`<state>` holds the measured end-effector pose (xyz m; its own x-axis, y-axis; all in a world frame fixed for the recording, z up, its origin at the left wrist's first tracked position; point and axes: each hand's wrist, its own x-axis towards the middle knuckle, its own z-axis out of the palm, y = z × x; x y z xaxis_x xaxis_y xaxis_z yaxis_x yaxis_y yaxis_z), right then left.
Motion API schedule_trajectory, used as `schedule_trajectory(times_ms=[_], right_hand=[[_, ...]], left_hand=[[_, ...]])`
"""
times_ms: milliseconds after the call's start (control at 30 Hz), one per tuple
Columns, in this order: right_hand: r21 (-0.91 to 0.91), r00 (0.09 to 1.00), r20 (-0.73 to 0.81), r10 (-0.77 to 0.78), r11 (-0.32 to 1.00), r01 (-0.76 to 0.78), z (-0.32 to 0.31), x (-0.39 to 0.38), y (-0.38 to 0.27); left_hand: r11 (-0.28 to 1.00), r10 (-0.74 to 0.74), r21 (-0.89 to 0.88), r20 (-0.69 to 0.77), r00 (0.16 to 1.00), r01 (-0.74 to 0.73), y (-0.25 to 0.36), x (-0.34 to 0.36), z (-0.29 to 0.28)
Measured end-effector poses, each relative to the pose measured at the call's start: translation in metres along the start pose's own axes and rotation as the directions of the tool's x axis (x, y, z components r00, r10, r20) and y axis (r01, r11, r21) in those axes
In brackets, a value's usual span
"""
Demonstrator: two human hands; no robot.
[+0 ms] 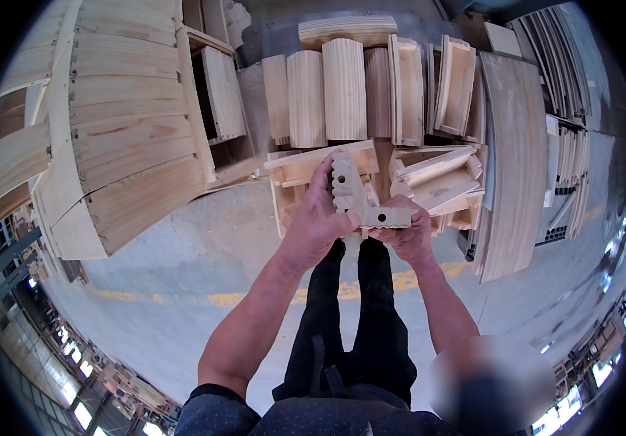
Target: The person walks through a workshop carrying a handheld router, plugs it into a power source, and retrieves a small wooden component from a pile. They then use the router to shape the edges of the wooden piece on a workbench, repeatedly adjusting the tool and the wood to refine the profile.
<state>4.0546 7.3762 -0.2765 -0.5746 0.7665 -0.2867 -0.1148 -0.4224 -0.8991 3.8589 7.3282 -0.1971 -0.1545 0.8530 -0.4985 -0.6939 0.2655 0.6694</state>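
My left hand (pixel 319 221) is closed around a pale wooden block with a scalloped edge (pixel 350 190), held upright with its end toward me; a dark round hole shows in that end. In my right hand (pixel 415 231) is a similar scalloped wooden block (pixel 397 217), lying sideways, also with a dark hole in its end. The two blocks come together near my left thumb at about a right angle; whether they are joined cannot be made out. Beneath them lies an open wooden frame or box (pixel 293 173) of light boards, partly hidden by my hands.
Fluted wooden pieces (pixel 343 87) and tray-like wooden pieces (pixel 455 83) stand in a row ahead. Open wooden boxes (pixel 450 182) lie nearer on the right. A large stack of wooden panels (pixel 135 131) rises at left. Long flat boards (pixel 514 167) lean at right.
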Motion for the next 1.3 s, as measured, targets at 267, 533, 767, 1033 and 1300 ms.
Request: schedule_trajectory(times_ms=[267,533,767,1033,1300], right_hand=[[-0.041,1.000,0.009,0.026,0.999,-0.026,-0.003,-0.005,0.004],[-0.060,0.999,0.013,0.046,0.997,-0.045,-0.006,-0.011,0.002],[-0.193,0.998,-0.002,0.060,0.979,-0.059,-0.007,-0.022,0.003],[-0.296,0.970,-0.039,0.242,0.924,-0.242,-0.020,-0.048,-0.002],[-0.434,0.928,-0.067,0.365,0.827,-0.357,-0.036,-0.069,-0.004]], left_hand=[[0.998,-0.027,-0.055,-0.072,0.997,0.023,-0.009,-0.002,0.000],[0.999,0.025,-0.024,-0.113,0.993,-0.028,-0.023,0.000,-0.003],[0.994,-0.009,-0.104,-0.245,0.969,-0.017,-0.045,0.000,-0.018],[0.988,-0.139,-0.110,-0.313,0.939,0.109,-0.065,-0.004,-0.020],[0.935,-0.353,-0.172,-0.449,0.821,0.309,-0.101,0.008,-0.032]])
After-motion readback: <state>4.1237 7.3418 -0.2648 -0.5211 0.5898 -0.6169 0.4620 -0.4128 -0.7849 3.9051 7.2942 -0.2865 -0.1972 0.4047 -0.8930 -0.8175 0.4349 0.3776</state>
